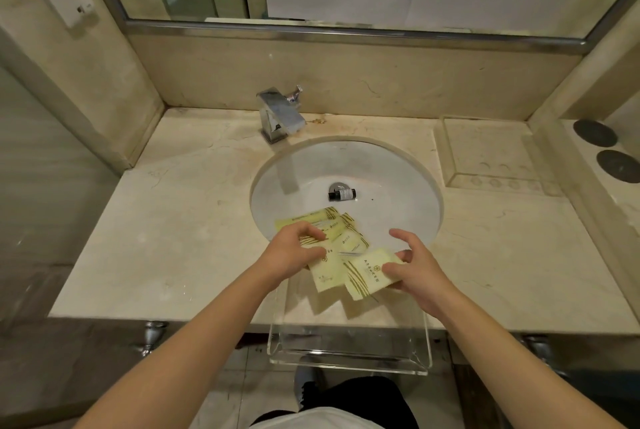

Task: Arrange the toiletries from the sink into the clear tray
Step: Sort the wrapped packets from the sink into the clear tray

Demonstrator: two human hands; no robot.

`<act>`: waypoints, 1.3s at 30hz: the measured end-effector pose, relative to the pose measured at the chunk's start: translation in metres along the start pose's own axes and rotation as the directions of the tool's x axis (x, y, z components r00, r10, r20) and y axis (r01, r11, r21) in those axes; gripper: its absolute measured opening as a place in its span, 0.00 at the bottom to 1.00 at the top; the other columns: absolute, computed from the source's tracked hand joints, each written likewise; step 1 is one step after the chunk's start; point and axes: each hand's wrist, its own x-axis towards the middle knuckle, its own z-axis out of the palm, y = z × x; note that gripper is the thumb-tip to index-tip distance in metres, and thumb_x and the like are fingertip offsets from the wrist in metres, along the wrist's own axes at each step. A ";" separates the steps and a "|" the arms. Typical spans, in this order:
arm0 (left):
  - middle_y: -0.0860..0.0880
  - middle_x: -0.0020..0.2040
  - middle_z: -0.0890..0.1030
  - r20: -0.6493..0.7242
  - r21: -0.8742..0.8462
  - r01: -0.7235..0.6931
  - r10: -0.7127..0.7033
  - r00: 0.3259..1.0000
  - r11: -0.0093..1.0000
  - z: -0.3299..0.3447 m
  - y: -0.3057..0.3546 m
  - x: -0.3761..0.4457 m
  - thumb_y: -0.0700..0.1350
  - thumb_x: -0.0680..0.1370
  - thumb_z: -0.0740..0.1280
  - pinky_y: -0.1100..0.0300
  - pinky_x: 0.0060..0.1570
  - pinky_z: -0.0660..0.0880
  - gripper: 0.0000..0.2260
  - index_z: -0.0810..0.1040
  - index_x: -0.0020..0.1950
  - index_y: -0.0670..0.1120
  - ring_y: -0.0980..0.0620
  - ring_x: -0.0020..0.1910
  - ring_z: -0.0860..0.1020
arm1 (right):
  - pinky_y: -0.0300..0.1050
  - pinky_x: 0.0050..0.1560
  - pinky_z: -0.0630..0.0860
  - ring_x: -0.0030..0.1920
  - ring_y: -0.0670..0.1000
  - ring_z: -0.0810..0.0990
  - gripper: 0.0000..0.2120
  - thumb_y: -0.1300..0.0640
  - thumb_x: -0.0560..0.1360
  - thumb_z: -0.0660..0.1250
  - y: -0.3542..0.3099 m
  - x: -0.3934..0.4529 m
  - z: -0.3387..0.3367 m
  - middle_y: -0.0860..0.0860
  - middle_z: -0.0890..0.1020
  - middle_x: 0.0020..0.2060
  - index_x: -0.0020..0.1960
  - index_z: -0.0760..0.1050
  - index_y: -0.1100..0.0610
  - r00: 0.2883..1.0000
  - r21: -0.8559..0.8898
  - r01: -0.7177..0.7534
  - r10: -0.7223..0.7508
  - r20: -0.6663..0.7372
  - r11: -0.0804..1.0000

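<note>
Several pale yellow toiletry packets [341, 229] lie in the near part of the white round sink [398, 172]. My left hand [294, 248] grips a yellow packet at the sink's near rim. My right hand [414, 266] pinches another yellow packet [367, 274] just above the clear tray [349, 349], which sits at the counter's front edge and overhangs it. One more yellow packet [327, 276] lies between my hands, partly under them. A small dark bottle [342, 193] lies on its side next to the drain.
A chrome faucet [280, 115] stands behind the sink. A second clear tray [491, 158] rests on the marble counter [173, 238] at the right. Two dark round discs [606, 148] sit on the right ledge. A mirror and a wall socket are behind.
</note>
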 end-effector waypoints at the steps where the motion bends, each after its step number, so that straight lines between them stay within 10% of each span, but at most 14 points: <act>1: 0.49 0.60 0.79 -0.022 0.036 0.002 -0.001 1.000 0.999 0.000 -0.002 0.000 0.41 0.71 0.74 0.58 0.42 0.79 0.07 0.81 0.47 0.48 0.51 0.51 0.80 | 0.47 0.41 0.82 0.49 0.56 0.83 0.28 0.71 0.72 0.66 0.001 -0.001 -0.001 0.58 0.76 0.51 0.64 0.66 0.47 1.000 -0.050 -0.001 0.003 0.028 0.999; 5: 0.51 0.53 0.82 -0.043 0.202 -0.022 0.031 0.999 0.979 -0.001 -0.006 -0.002 0.44 0.71 0.74 0.53 0.56 0.77 0.04 0.82 0.43 0.47 0.50 0.55 0.79 | 0.44 0.40 0.81 0.51 0.53 0.81 0.13 0.68 0.73 0.66 0.009 -0.001 -0.004 0.53 0.79 0.52 0.52 0.74 0.54 0.998 -0.278 0.009 0.009 0.063 0.961; 10: 0.49 0.44 0.80 0.096 0.366 -0.031 -0.004 0.995 0.930 -0.003 -0.009 -0.013 0.36 0.74 0.68 0.62 0.33 0.78 0.07 0.77 0.39 0.46 0.51 0.35 0.80 | 0.36 0.36 0.78 0.51 0.51 0.80 0.09 0.60 0.70 0.70 0.024 0.001 -0.006 0.50 0.78 0.51 0.44 0.70 0.51 0.994 -0.653 0.051 0.023 0.105 0.756; 15: 0.47 0.56 0.76 0.348 0.594 -0.125 -0.113 0.931 0.795 -0.003 -0.016 -0.023 0.38 0.72 0.69 0.55 0.44 0.80 0.25 0.67 0.65 0.55 0.47 0.53 0.79 | 0.43 0.47 0.81 0.51 0.50 0.78 0.10 0.58 0.72 0.67 0.033 -0.001 -0.001 0.48 0.79 0.54 0.52 0.74 0.49 0.969 -0.840 0.160 0.079 0.233 0.519; 29: 0.46 0.53 0.77 0.472 0.835 -0.429 -0.046 0.881 0.343 0.015 -0.031 -0.027 0.49 0.76 0.67 0.55 0.51 0.72 0.12 0.81 0.50 0.41 0.47 0.52 0.74 | 0.44 0.49 0.72 0.53 0.51 0.71 0.15 0.51 0.70 0.67 0.043 -0.012 0.008 0.49 0.73 0.53 0.56 0.71 0.49 0.929 -0.908 0.369 -0.063 0.364 0.197; 39: 0.47 0.56 0.75 0.516 0.808 -0.475 -0.032 0.856 0.348 0.020 -0.039 -0.024 0.48 0.73 0.73 0.54 0.50 0.73 0.18 0.72 0.59 0.47 0.47 0.52 0.75 | 0.44 0.46 0.71 0.49 0.51 0.74 0.14 0.50 0.69 0.68 0.043 -0.012 0.008 0.48 0.74 0.50 0.52 0.70 0.50 0.917 -0.896 0.395 -0.034 0.396 0.203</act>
